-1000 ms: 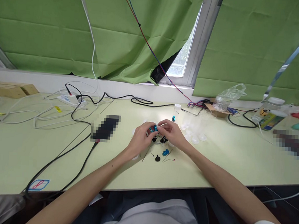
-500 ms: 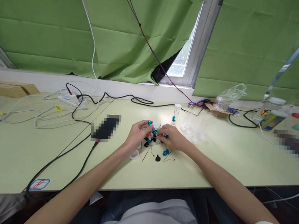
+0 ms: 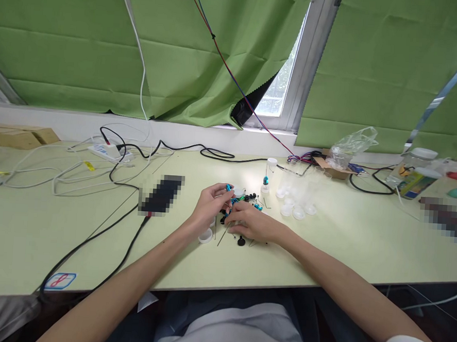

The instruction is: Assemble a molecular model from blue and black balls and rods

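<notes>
My left hand (image 3: 211,203) is closed on a small shiny blue part (image 3: 229,188), which shows between thumb and fingers; its exact kind is too small to tell. Close beside it, my right hand (image 3: 250,221) reaches over the pile with fingers bent together near the left fingertips. What the right fingers hold, if anything, is hidden. Around both hands lie small black knobs (image 3: 241,241), thin metal rods (image 3: 223,234) and another blue part (image 3: 258,207). A white round cap (image 3: 205,236) rests by my left wrist.
Behind my right hand stands a clear tube with a white cap (image 3: 272,162) and a blue part inside. Clear tubes and white caps (image 3: 298,212) lie to its right. A dark pixelated phone-like object (image 3: 162,195) with a black cable (image 3: 130,247) is at left. A plastic bag (image 3: 352,145) sits at the back.
My right hand has moved left and toward me, over the pile, covering the blue part that lay in front. Black knobs behind it now show. My left hand has stayed nearly still.
</notes>
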`<state>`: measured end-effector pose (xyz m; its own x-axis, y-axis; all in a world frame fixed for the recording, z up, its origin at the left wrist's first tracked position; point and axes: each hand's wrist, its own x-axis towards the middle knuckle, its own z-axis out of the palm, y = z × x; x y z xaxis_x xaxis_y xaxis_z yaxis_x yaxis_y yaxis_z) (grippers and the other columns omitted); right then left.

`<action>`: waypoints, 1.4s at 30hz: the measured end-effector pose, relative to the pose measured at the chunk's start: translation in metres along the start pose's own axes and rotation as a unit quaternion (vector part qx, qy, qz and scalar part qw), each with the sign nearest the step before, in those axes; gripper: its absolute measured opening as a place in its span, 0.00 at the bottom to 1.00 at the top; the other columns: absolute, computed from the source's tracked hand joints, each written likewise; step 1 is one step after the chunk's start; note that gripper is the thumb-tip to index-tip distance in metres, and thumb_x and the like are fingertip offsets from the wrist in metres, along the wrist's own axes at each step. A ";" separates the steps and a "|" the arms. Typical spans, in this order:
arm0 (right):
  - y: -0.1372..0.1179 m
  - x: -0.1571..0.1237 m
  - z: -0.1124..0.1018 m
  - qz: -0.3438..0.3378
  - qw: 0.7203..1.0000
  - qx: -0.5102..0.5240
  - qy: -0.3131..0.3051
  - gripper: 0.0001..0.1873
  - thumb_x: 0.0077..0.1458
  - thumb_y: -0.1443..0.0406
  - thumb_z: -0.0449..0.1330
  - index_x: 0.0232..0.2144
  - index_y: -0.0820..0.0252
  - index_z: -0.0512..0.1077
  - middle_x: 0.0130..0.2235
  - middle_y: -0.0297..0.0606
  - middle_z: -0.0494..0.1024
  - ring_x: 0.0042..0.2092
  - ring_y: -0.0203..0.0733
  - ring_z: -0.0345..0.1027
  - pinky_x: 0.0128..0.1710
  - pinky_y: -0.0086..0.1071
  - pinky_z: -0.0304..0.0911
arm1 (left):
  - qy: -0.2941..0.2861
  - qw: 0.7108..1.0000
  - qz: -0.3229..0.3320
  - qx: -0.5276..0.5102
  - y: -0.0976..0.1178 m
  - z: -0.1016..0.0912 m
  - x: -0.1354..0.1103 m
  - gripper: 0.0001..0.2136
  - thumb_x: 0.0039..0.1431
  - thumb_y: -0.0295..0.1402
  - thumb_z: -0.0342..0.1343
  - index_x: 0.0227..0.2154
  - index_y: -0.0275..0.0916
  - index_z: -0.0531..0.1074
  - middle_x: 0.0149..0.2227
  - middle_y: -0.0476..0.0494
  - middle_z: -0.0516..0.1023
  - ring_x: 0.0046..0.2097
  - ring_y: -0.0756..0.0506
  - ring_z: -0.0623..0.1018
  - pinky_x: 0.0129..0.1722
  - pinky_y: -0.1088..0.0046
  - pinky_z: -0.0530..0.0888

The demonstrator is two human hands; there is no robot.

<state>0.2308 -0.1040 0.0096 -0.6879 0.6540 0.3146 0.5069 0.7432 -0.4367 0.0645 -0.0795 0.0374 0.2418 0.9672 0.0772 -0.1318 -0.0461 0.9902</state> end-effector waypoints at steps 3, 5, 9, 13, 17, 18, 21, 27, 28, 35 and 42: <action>-0.001 0.002 0.002 0.000 1.000 -0.011 -0.012 0.06 0.60 0.67 0.61 0.41 0.60 0.76 0.40 0.43 0.71 0.48 0.48 0.63 0.50 0.41 0.63 | -0.002 1.000 0.004 0.002 0.000 0.000 0.000 0.18 0.45 0.40 0.68 0.37 0.34 0.75 0.30 0.45 0.74 0.25 0.51 0.70 0.23 0.74 0.68; -0.002 0.003 0.002 0.006 1.000 -0.018 -0.019 0.05 0.61 0.67 0.60 0.40 0.61 0.75 0.41 0.44 0.70 0.49 0.48 0.63 0.50 0.41 0.62 | -0.004 1.000 0.004 0.004 0.000 0.000 0.000 0.18 0.45 0.40 0.68 0.37 0.34 0.75 0.29 0.45 0.74 0.25 0.51 0.70 0.23 0.74 0.68; -0.004 0.003 0.002 0.030 0.999 -0.019 -0.039 0.04 0.61 0.68 0.60 0.40 0.61 0.73 0.42 0.44 0.70 0.49 0.49 0.62 0.50 0.43 0.61 | -0.003 1.000 0.005 0.007 0.000 -0.001 0.001 0.18 0.45 0.40 0.68 0.36 0.33 0.75 0.29 0.45 0.74 0.26 0.51 0.70 0.24 0.74 0.67; -0.003 0.003 0.002 0.036 0.998 -0.005 -0.045 0.03 0.61 0.68 0.59 0.39 0.60 0.71 0.43 0.43 0.70 0.50 0.49 0.62 0.52 0.44 0.59 | -0.002 1.000 0.006 0.009 0.000 -0.001 0.001 0.19 0.45 0.40 0.67 0.37 0.33 0.75 0.30 0.45 0.75 0.26 0.51 0.71 0.24 0.74 0.67; -0.002 0.003 0.003 0.036 0.998 0.007 -0.049 0.02 0.60 0.68 0.60 0.38 0.59 0.70 0.42 0.43 0.69 0.49 0.48 0.61 0.52 0.44 0.59 | -0.002 1.000 0.007 0.010 -0.001 -0.001 0.001 0.19 0.45 0.40 0.68 0.37 0.34 0.75 0.30 0.44 0.75 0.26 0.51 0.71 0.24 0.74 0.67; -0.002 0.003 0.003 0.036 0.998 0.008 -0.051 0.03 0.60 0.68 0.61 0.37 0.59 0.70 0.42 0.42 0.69 0.49 0.48 0.61 0.52 0.44 0.59 | -0.001 1.000 0.007 0.011 -0.001 -0.001 0.001 0.19 0.45 0.40 0.68 0.37 0.34 0.75 0.31 0.44 0.75 0.26 0.51 0.71 0.24 0.74 0.67; -0.002 0.003 0.002 0.040 0.998 0.009 -0.055 0.04 0.60 0.67 0.61 0.37 0.59 0.69 0.42 0.42 0.69 0.48 0.48 0.62 0.51 0.44 0.59 | -0.001 1.000 0.006 0.011 -0.001 -0.001 0.001 0.19 0.45 0.40 0.68 0.37 0.34 0.75 0.30 0.44 0.75 0.26 0.51 0.70 0.24 0.74 0.67; -0.001 0.003 0.002 0.043 0.997 0.008 -0.061 0.05 0.61 0.65 0.61 0.37 0.59 0.68 0.42 0.42 0.70 0.48 0.48 0.61 0.52 0.44 0.58 | 0.000 1.000 0.004 0.010 -0.001 -0.001 0.001 0.19 0.44 0.41 0.68 0.37 0.34 0.76 0.30 0.45 0.75 0.26 0.51 0.70 0.24 0.74 0.66; -0.001 0.003 0.003 0.044 0.997 0.006 -0.061 0.05 0.61 0.65 0.61 0.37 0.59 0.68 0.42 0.42 0.70 0.48 0.48 0.61 0.51 0.44 0.58 | 0.000 1.000 0.004 0.012 -0.001 -0.001 0.001 0.19 0.45 0.41 0.68 0.37 0.34 0.76 0.31 0.45 0.75 0.26 0.51 0.70 0.23 0.74 0.66; 0.001 0.001 0.001 0.041 0.998 -0.009 -0.052 0.07 0.63 0.61 0.59 0.37 0.59 0.70 0.42 0.42 0.70 0.48 0.48 0.62 0.50 0.44 0.59 | -0.002 1.000 0.006 0.012 0.001 -0.001 -0.001 0.19 0.45 0.41 0.67 0.37 0.34 0.75 0.31 0.44 0.75 0.26 0.51 0.70 0.23 0.74 0.66; 0.004 -0.001 -0.003 0.047 0.997 -0.002 -0.064 0.06 0.61 0.63 0.61 0.39 0.59 0.72 0.43 0.42 0.70 0.47 0.47 0.63 0.51 0.45 0.58 | 0.001 1.000 0.001 0.005 -0.001 -0.001 0.001 0.19 0.44 0.42 0.68 0.36 0.34 0.75 0.30 0.44 0.75 0.26 0.51 0.70 0.22 0.74 0.66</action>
<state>0.2346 -0.1010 0.0100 -0.6983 0.6972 0.1621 0.5735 0.6804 -0.4562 0.0641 -0.0787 0.0368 0.2400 0.9675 0.0793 -0.1226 -0.0509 0.9912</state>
